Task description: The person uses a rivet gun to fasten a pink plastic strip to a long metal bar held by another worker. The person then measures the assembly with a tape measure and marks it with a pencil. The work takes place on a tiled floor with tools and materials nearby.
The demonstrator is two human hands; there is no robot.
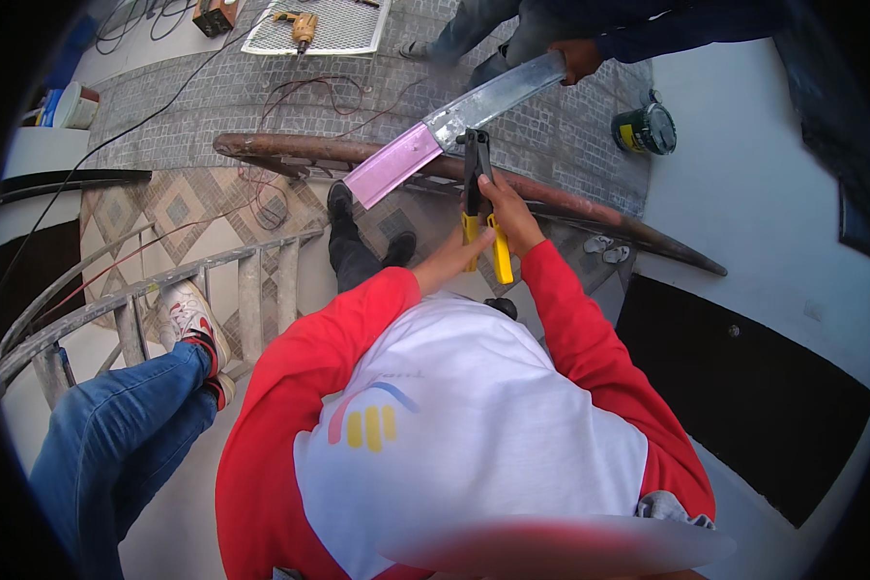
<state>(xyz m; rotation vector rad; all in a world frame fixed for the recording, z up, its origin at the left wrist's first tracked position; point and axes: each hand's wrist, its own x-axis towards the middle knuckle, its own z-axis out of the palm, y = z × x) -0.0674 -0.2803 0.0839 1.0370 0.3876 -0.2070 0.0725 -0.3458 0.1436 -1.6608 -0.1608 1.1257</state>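
Pliers (472,184) with black head and yellow handles sit just above the centre of the frame; long axis close to upright in the picture, head pointing to the top edge, handle ends to the bottom, the two handles spread apart in a narrow V. Head lies at the lower edge of a metal strip (454,118), close to where its pink part meets the silver; whether the jaws have hold of the strip, cannot tell. Strip's long axis runs diagonally, pink end toward the lower left, silver end toward the upper right, where a co-worker's hand (580,60) grips it. Right hand (514,217): fingers (490,187) bent, closed on the upper part of the pliers on the right side, thumb and fingertips partly hidden. Left hand (445,259): comes in from the lower left, fingers nearly closed about the yellow handle on the left; exact wrap hidden by the hand itself. Strip crosses above a brown railing (319,150) that slopes across mid-frame; contact between them not certain. Drill (303,29) on a white mesh panel (350,41), top left of centre; green bucket (648,129), upper right.
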